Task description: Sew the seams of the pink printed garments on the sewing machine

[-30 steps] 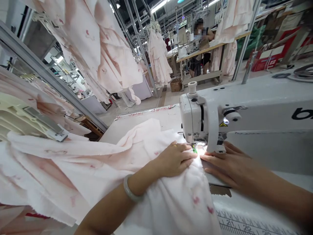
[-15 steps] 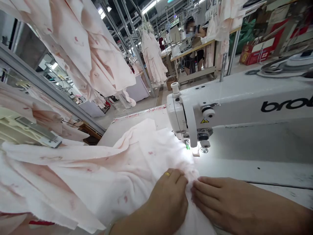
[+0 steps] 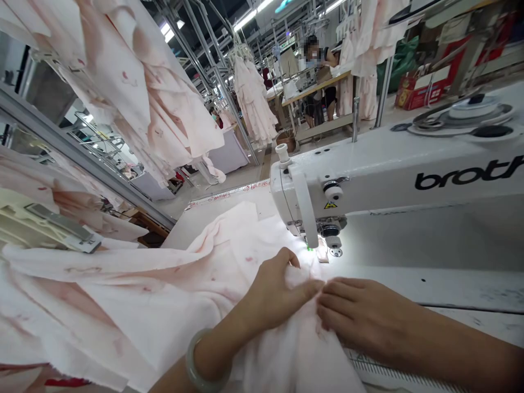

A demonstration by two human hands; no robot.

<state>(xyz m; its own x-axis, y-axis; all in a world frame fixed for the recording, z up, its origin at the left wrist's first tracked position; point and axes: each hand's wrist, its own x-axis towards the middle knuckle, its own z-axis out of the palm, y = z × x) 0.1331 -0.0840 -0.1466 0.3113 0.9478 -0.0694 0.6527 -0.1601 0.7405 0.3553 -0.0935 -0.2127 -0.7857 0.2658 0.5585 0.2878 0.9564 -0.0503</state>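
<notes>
Pale pink fabric [image 3: 164,305] with small reddish motifs spreads across the sewing table. One edge of it runs under the needle area of a white sewing machine [image 3: 380,164], where a lamp glows. My left hand [image 3: 272,292], with a pale bangle at the wrist, holds a bunched part of the cloth just in front of the needle, thumb stretched toward the right hand. Beside it, my right hand [image 3: 352,305] grips the fabric's edge with its fingers together. The two hands nearly touch at the fingertips. The tips of the fingers are partly hidden by cloth.
Pink garments [image 3: 164,93] hang from a rail at upper left. A beige plastic clamp-like part [image 3: 45,221] sits at the left edge. Behind, a person [image 3: 319,71] works at another table [image 3: 323,87]. A red box [image 3: 421,90] stands at upper right.
My left hand has moved up toward the needle and its thumb has stretched out from the fingers. My right hand stays close by on the cloth. The view has shifted slightly.
</notes>
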